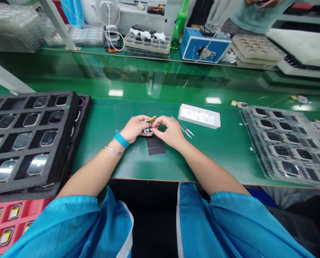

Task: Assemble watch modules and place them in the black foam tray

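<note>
My left hand is closed round a small silvery watch case above the middle of the green table. A yellow strip-like piece sticks up from the case. From the other side, my right hand meets the case with thumb and forefinger pinched together; whatever lies between those fingertips is too small to make out. Just beyond the right hand lie metal tweezers, partly hidden by it. Dark flat strips rest on the table below the hands.
A shallow white box with tiny dark pieces stands right of the hands. Foam trays of watches are stacked left, clear plastic trays right. A red tray sits lower left. Behind are a blue machine and another person.
</note>
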Action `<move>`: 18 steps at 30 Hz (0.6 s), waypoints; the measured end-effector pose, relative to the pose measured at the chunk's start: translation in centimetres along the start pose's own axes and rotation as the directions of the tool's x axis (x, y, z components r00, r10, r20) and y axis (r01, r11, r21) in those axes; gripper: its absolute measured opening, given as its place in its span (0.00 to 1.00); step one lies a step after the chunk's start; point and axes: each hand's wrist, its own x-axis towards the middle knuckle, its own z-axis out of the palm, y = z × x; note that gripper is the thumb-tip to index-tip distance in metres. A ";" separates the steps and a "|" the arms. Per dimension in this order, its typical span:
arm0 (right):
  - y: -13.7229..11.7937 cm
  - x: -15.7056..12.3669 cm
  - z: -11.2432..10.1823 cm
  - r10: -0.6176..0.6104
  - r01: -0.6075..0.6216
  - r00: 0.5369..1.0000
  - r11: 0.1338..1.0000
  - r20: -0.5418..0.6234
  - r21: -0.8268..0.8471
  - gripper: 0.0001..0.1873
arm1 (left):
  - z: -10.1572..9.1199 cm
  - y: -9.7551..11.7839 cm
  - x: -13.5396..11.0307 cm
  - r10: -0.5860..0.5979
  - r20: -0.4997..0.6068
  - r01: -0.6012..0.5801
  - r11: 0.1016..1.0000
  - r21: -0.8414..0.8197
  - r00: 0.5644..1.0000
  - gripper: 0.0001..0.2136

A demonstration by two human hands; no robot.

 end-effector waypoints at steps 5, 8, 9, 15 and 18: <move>0.3 -0.2 0.5 -0.123 0.120 0.992 0.977 -0.010 -0.174 0.07 | 0.0 -0.1 0.0 0.016 0.001 -0.016 1.000 -0.019 1.000 0.07; 0.1 -0.4 0.7 -0.167 0.159 0.986 0.942 0.001 -0.295 0.06 | -0.1 -0.3 0.1 0.025 -0.026 -0.026 0.999 -0.046 0.999 0.07; 0.0 -0.5 0.6 -0.159 0.147 0.987 0.932 -0.010 -0.332 0.05 | -0.1 -0.3 0.2 0.028 -0.032 -0.029 0.998 -0.058 0.999 0.07; 1.2 0.2 0.0 0.075 -0.077 0.993 0.997 -0.093 -0.021 0.17 | 0.0 -0.4 0.2 0.016 0.005 -0.015 0.999 -0.038 1.000 0.08; 2.1 0.6 -0.1 0.219 -0.212 0.976 0.941 0.004 0.262 0.12 | 0.0 -0.3 0.1 0.004 0.023 -0.003 1.000 -0.024 1.000 0.08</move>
